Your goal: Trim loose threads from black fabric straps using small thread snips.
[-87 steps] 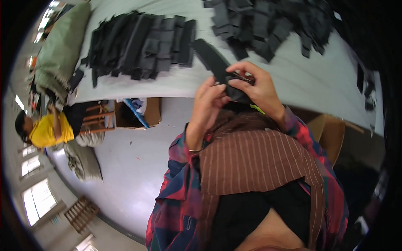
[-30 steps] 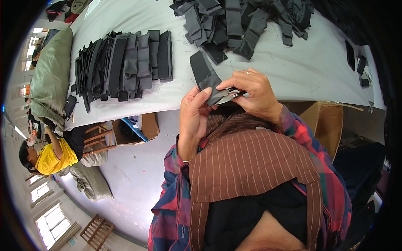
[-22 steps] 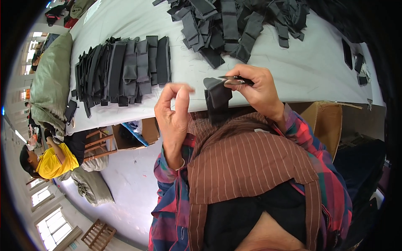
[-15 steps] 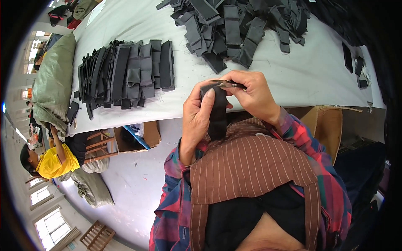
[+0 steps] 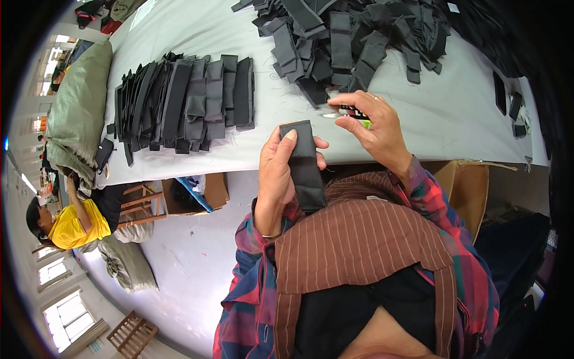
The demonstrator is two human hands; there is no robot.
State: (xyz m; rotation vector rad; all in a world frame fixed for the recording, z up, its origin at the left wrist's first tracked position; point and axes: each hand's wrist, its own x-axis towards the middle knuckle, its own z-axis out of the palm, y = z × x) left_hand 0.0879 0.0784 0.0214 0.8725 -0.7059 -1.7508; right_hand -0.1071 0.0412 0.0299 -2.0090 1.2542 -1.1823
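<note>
My left hand (image 5: 277, 170) is closed on a dark grey fabric strip (image 5: 305, 158), thumb on its face near the upper end. A line of stitching runs along that end, and the lower end hangs toward my apron. To the right and a little higher, my right hand (image 5: 375, 124) grips a pair of thread snips (image 5: 347, 112). Their blades, smeared by motion, point left and are apart from the strip. Beyond my hands lies a loose heap of similar strips (image 5: 342, 42). At left on the table, more strips stand in a neat overlapping row (image 5: 185, 105).
The white-covered table (image 5: 382, 140) spreads before me. A bulging green sack (image 5: 78, 113) leans at its left end. Below the edge are open cardboard boxes (image 5: 469, 185) and a wooden stool (image 5: 140, 203). A person in yellow (image 5: 81, 224) sits at the left. Small dark items (image 5: 515, 106) lie far right.
My right hand has drawn the snips away from the strip's upper end, up and to the right. The strip now shows its stitched end, still in my left hand. The view has shifted slightly.
</note>
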